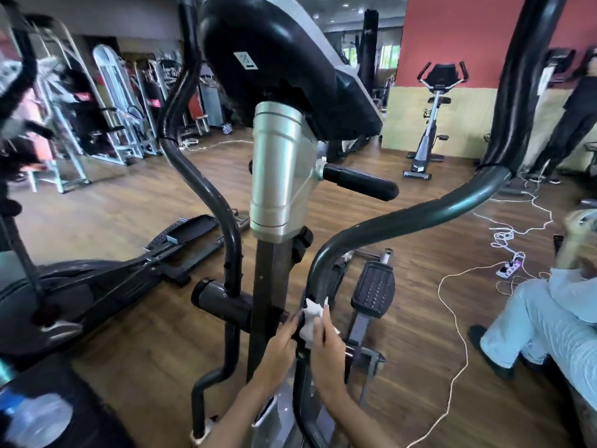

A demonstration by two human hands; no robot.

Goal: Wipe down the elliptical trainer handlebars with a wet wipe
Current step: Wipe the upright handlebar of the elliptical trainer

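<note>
The elliptical trainer stands right in front of me, with a silver and black centre post (280,176). Its right moving handlebar (403,218) curves from upper right down to a pivot low beside the post. Its left handlebar (206,185) curves down the left side. A white wet wipe (311,315) is wrapped against the low end of the right handlebar. My right hand (326,347) holds the wipe there with fingers pointing up along the bar. My left hand (279,345) touches the bar's other side with straight fingers, next to the wipe.
A fixed black grip (360,182) sticks out right of the post, under the console (277,63). A foot pedal (373,287) lies behind my hands. A seated person (549,315) is at right, with white cables and a power strip (510,268) on the wooden floor. Another trainer (97,286) is at left.
</note>
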